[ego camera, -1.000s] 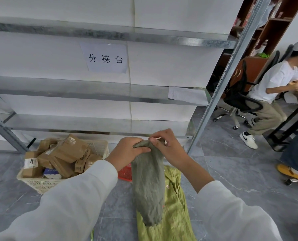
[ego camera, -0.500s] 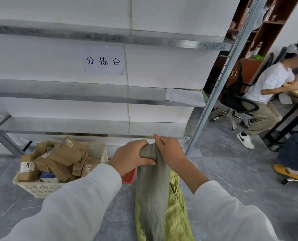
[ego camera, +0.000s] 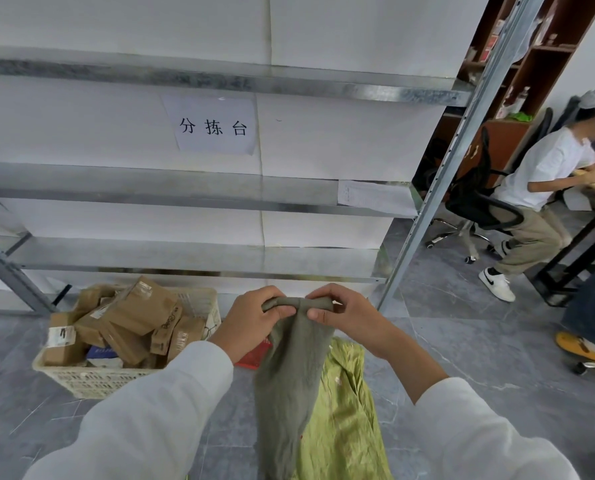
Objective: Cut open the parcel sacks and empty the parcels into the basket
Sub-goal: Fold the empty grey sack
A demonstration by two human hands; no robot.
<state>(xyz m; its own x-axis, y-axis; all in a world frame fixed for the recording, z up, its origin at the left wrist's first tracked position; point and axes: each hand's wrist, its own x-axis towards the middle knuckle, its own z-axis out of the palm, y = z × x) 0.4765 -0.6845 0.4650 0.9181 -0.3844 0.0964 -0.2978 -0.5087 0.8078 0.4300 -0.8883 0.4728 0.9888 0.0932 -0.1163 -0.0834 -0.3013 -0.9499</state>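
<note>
The metal shelf [ego camera: 185, 188] stands before you, and at its foot, to your left, the basket [ego camera: 91, 379] is heaped with brown parcels [ego camera: 140, 306]. A yellow-green sack [ego camera: 344, 417] lies on the floor [ego camera: 462, 341] under your arms, with the grey-green sack [ego camera: 289, 375] hanging over it. Your left hand [ego camera: 251, 323] and right hand [ego camera: 351, 320] hold its rolled top edge side by side, fingers [ego camera: 282, 310] curled round it

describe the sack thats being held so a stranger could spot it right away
In front of the metal shelf rack, right of the white basket of parcels, the left hand and right hand hold a limp grey-green sack by its rolled top. It is dull and hangs, unlike the shiny yellow-green sack lying on the floor beneath.
</note>
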